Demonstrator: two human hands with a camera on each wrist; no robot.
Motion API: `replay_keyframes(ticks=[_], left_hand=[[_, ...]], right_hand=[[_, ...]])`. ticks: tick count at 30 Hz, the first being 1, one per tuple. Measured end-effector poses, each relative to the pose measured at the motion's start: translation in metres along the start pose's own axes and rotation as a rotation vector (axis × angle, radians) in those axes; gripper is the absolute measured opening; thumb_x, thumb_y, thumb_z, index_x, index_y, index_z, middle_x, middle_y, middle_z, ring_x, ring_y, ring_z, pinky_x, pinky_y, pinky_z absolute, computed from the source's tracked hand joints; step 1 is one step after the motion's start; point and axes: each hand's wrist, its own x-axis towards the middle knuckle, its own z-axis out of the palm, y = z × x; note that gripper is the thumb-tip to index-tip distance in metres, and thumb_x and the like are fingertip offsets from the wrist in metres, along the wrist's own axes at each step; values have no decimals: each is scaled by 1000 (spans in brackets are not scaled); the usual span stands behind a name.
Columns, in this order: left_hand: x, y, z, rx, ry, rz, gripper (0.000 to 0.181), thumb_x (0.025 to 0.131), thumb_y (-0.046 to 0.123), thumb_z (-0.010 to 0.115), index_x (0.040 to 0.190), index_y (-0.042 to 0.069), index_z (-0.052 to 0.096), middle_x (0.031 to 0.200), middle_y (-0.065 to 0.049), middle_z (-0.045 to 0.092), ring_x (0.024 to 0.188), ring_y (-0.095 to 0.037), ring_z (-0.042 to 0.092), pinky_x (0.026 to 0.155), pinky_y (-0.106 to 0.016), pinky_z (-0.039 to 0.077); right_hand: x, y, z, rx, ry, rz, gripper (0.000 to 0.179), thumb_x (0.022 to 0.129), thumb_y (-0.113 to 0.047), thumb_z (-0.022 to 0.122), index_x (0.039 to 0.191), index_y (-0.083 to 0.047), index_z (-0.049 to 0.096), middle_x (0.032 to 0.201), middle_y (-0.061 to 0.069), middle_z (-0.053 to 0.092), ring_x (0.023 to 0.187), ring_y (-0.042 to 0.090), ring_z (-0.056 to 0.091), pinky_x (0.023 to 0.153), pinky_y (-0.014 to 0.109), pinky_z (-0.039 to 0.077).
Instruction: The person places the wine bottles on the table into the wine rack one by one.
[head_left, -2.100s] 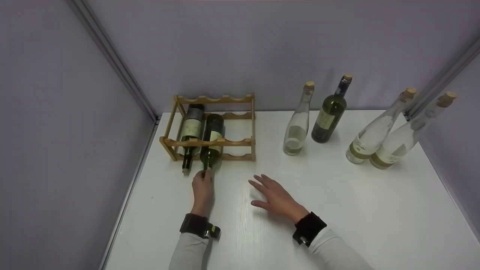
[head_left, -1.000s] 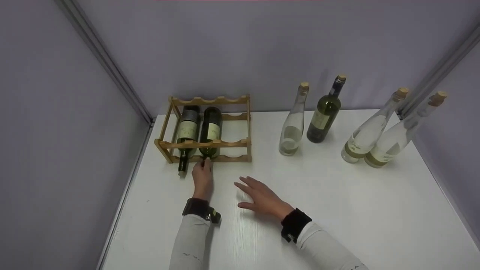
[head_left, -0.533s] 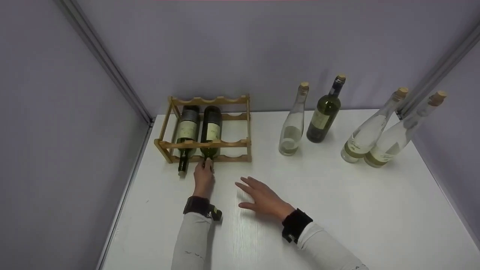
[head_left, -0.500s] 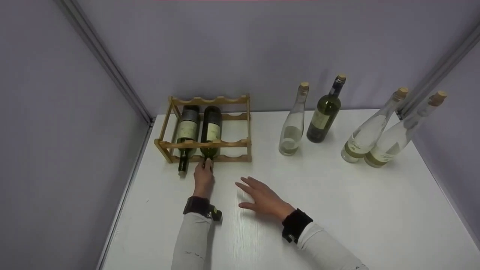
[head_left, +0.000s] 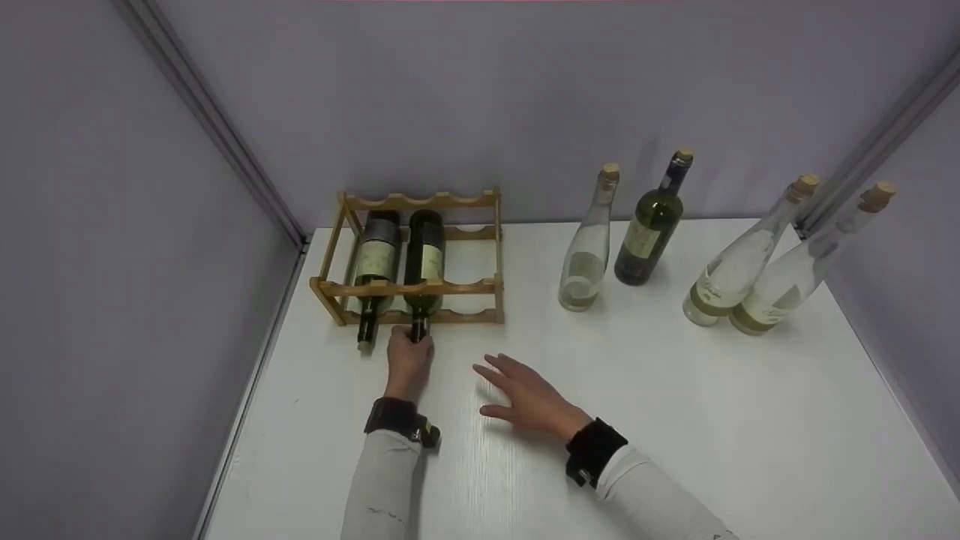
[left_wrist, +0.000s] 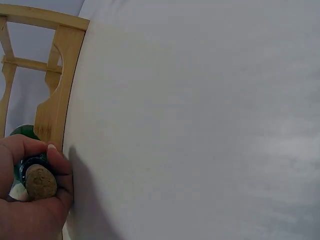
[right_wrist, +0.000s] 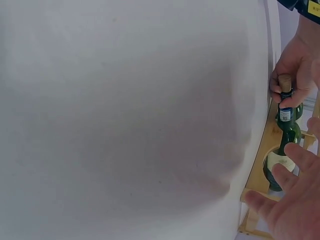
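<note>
Over there, the left hand (head_left: 409, 360) curls its fingers round the neck of a green wine bottle (head_left: 415, 262), lying in the wooden rack's (head_left: 474, 287) lower tier; the right hand's (head_left: 531, 397) fingers are spread. Probably it's being settled; a gentle release seems called for next. The cream label (head_left: 432, 262) is illegible.

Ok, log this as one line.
left hand: grips neck of green bottle in rack beside another bottle | right hand: fingers spread, holding nothing | standing: four corked bottles
</note>
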Motion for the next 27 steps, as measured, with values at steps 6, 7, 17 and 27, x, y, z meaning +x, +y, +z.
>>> replay_keyframes(ticks=[6,7,17,27], left_hand=[[0,1,2,57,116,64,28,90,8,65,115,-2,56,106,-15,60,100,-28,58,84,-40,47],[0,2,2,82,147,66,27,89,9,68,112,-1,58,102,-15,62,96,-28,59,82,-40,48],[-5,10,1,86,225,46,22,87,14,75,102,1,65,94,-13,66,87,-28,62,75,-41,49],[0,10,-3,65,132,35,19,97,19,63,99,0,67,90,-14,67,81,-25,60,69,-37,47]], right_hand=[[-2,1,-1,0,15,-9,72,95,-56,55,154,-21,34,157,9,31,144,30,26,112,47,27],[-2,1,-1,-1,14,-8,72,95,-57,55,154,-21,34,157,9,31,144,30,25,112,47,27],[-3,-1,-3,5,-12,11,72,95,-56,55,155,-23,32,158,7,28,145,28,22,113,46,25],[-3,-2,-5,5,-15,16,71,96,-54,55,155,-23,31,158,7,28,145,28,22,113,46,25]])
